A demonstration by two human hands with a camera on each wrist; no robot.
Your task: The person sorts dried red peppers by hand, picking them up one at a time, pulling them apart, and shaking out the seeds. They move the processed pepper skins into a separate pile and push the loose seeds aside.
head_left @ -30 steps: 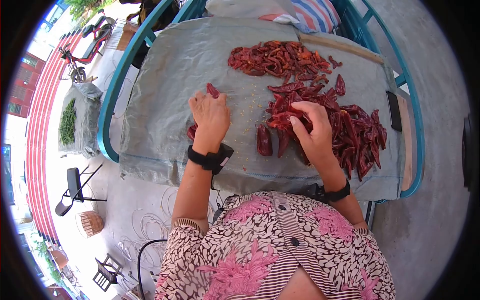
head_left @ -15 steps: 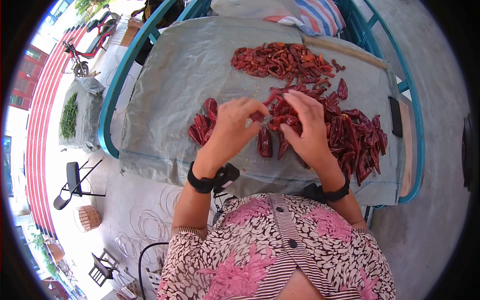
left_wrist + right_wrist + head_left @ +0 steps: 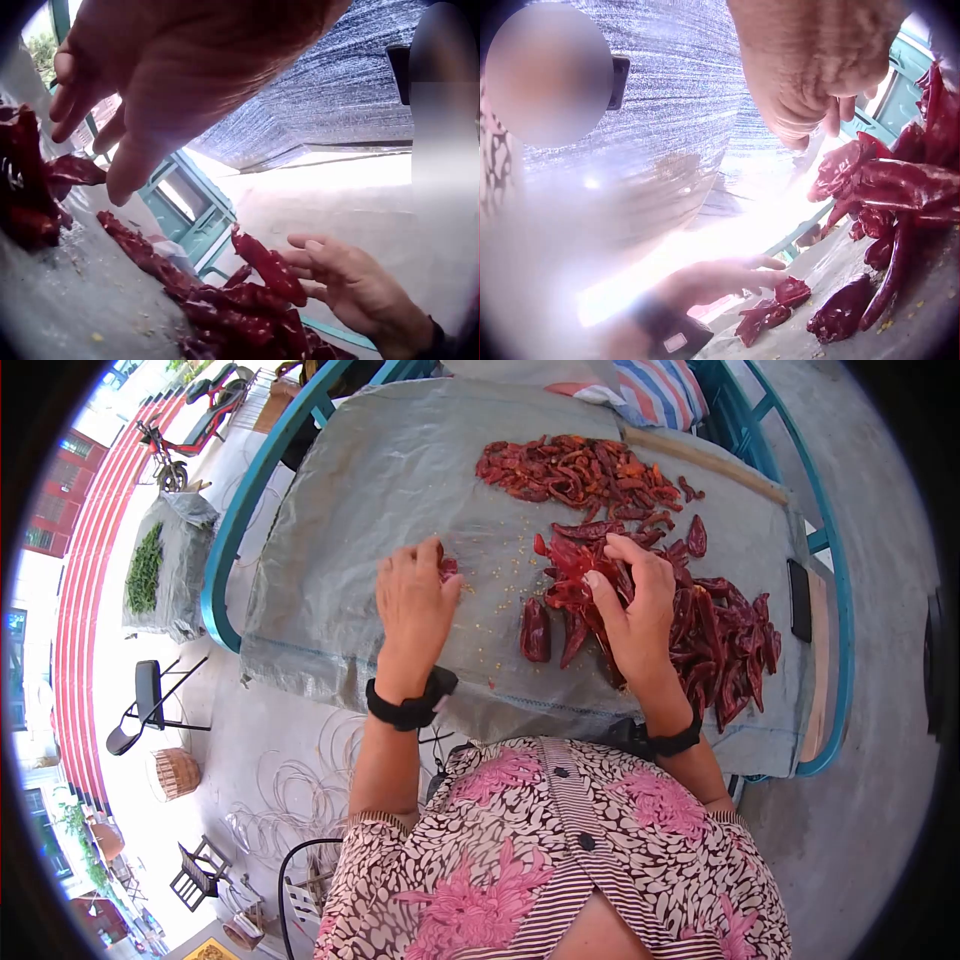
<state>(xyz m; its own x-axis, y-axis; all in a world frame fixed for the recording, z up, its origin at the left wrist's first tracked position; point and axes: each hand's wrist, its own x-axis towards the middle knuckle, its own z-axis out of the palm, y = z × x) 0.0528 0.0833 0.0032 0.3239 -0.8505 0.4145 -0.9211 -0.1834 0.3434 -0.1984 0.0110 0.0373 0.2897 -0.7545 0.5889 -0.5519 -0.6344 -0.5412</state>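
On the grey sheet (image 3: pixel 340 510), my left hand (image 3: pixel 415 595) hovers over a few dried red peppers, with a pepper (image 3: pixel 448 569) showing beside its thumb. The left wrist view has its fingers loosely extended and the thumb tip right at a pepper's end (image 3: pixel 86 172). My right hand (image 3: pixel 640 595) is over the left edge of a heap of dried red peppers (image 3: pixel 720 650). Its fingertips are close to a split, glossy pepper (image 3: pixel 575 580), and the fingers look spread apart in the left wrist view. One dark whole pepper (image 3: pixel 535 630) lies between the hands.
A pile of shrivelled red-orange pieces (image 3: pixel 580 472) lies at the back. Pale seeds (image 3: pixel 512 565) are scattered mid-sheet. A black phone (image 3: pixel 799 600) rests near the right edge, inside a teal rail (image 3: pixel 838 650). A striped bag (image 3: pixel 660 395) stands behind.
My left hand went from the left-hand peppers across to the right hand, met a pepper there, and is back at the left. The right hand stays by the heap, its fingers shifting slightly.
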